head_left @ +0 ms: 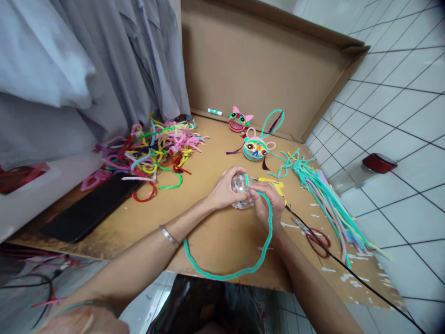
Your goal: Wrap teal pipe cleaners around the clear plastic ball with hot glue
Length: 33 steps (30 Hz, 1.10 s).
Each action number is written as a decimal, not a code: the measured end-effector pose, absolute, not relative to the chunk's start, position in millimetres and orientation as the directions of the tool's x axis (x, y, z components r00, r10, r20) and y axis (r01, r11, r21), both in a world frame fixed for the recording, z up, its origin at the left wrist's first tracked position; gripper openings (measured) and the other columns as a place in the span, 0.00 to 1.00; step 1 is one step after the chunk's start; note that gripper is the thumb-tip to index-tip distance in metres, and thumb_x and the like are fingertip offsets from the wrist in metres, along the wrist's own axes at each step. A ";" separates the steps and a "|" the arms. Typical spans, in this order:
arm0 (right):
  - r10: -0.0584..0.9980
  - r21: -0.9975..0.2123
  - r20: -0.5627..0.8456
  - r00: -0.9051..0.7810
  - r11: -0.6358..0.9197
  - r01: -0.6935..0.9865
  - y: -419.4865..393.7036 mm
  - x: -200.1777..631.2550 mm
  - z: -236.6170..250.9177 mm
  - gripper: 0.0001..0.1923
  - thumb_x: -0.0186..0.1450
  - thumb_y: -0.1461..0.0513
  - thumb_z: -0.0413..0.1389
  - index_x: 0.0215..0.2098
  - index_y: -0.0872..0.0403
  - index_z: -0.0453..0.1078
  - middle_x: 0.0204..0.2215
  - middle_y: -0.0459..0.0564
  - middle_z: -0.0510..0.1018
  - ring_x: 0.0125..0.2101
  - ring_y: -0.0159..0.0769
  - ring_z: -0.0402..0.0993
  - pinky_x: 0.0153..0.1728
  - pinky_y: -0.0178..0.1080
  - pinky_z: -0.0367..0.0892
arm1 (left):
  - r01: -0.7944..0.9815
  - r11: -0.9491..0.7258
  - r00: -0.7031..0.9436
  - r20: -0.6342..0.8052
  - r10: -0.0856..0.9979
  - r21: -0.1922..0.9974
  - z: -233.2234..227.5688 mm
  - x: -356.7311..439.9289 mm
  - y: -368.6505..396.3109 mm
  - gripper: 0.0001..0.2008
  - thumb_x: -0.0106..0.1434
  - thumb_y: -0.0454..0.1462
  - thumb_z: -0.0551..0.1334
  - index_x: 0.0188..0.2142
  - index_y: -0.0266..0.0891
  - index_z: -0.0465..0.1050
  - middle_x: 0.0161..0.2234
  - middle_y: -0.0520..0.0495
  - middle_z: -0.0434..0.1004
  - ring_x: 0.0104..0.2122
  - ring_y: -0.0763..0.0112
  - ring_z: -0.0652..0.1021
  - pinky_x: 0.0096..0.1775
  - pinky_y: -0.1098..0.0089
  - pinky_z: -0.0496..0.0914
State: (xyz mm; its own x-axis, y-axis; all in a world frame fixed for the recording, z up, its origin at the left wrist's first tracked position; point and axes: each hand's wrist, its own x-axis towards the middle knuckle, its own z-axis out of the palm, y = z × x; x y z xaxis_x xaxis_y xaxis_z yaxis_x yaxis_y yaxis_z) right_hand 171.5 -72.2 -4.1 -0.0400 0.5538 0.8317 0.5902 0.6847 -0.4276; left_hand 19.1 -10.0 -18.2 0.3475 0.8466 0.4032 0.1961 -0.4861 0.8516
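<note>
A small clear ball (240, 189) is cupped in the left hand (225, 189), whose fingers are curled around its far side, while one end of a long teal pipe cleaner (267, 232) is pinched against the ball's near side by the right hand (269, 204); both hands are closed on their things. The wrapping is judged to be barely begun: only the tip of the cleaner lies on the ball, and the rest trails in a single loose loop from the grip down toward the body and back up under the left forearm, so nearly the whole covering is left to be done. Two finished animal heads are counted just beyond the grip, a pink-eared one (239, 120) farther off and a long-eared one (255, 147) nearer. One pair of red-handled scissors (316, 239) lies to the right of the grip, and one yellow tool (273, 183) just behind the right hand. One tangled heap of mixed cleaners (156, 148) lies beyond the left hand, and one straight bundle (323, 199) to the right; the strands in each cannot be counted. One glue stick (214, 112) rests far beyond, against the cardboard.
</note>
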 end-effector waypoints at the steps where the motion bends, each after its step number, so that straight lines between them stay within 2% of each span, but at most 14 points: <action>1: 0.553 -0.429 0.832 -0.038 0.685 0.589 -72.2 171.4 -4.0 0.08 0.66 0.66 0.57 0.39 0.48 0.77 0.33 0.46 0.83 0.35 0.36 0.79 0.38 0.41 0.74 | 0.200 -0.492 0.347 0.409 0.844 0.847 -18.0 19.0 -10.1 0.28 0.48 0.42 0.68 0.48 0.40 0.67 0.47 0.44 0.75 0.48 0.58 0.74 0.52 0.58 0.69; 7: 0.574 -0.442 0.819 -0.029 0.661 0.607 -73.3 171.3 -3.0 0.07 0.67 0.64 0.56 0.37 0.48 0.77 0.33 0.47 0.84 0.36 0.38 0.80 0.40 0.43 0.75 | 0.219 -0.523 0.363 0.428 0.827 0.824 -17.9 17.6 -10.8 0.28 0.49 0.42 0.68 0.50 0.41 0.68 0.48 0.45 0.76 0.47 0.58 0.75 0.51 0.58 0.70; 14: 0.596 -0.466 0.803 -0.014 0.641 0.610 -74.7 171.9 -2.5 0.06 0.67 0.64 0.56 0.36 0.49 0.76 0.32 0.46 0.83 0.35 0.37 0.80 0.39 0.41 0.74 | 0.242 -0.524 0.369 0.421 0.828 0.817 -16.0 16.9 -12.3 0.27 0.50 0.44 0.69 0.49 0.41 0.71 0.49 0.44 0.76 0.51 0.55 0.75 0.55 0.57 0.68; 33: 0.595 -0.478 0.804 0.011 0.635 0.606 -71.8 173.5 -5.2 0.07 0.67 0.63 0.56 0.37 0.48 0.77 0.32 0.47 0.83 0.35 0.37 0.80 0.39 0.42 0.75 | 0.183 -0.533 0.392 0.436 0.810 0.826 -18.7 17.3 -12.5 0.23 0.53 0.44 0.68 0.48 0.42 0.72 0.49 0.45 0.77 0.50 0.57 0.75 0.56 0.57 0.67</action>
State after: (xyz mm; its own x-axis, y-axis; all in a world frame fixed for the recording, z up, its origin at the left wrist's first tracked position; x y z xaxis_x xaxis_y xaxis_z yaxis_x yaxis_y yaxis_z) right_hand 173.5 -71.8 -5.2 0.0113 0.5945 0.8040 0.6063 0.6353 -0.4783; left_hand 17.3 -12.5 -18.7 0.3923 0.8101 0.4357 0.1831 -0.5330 0.8261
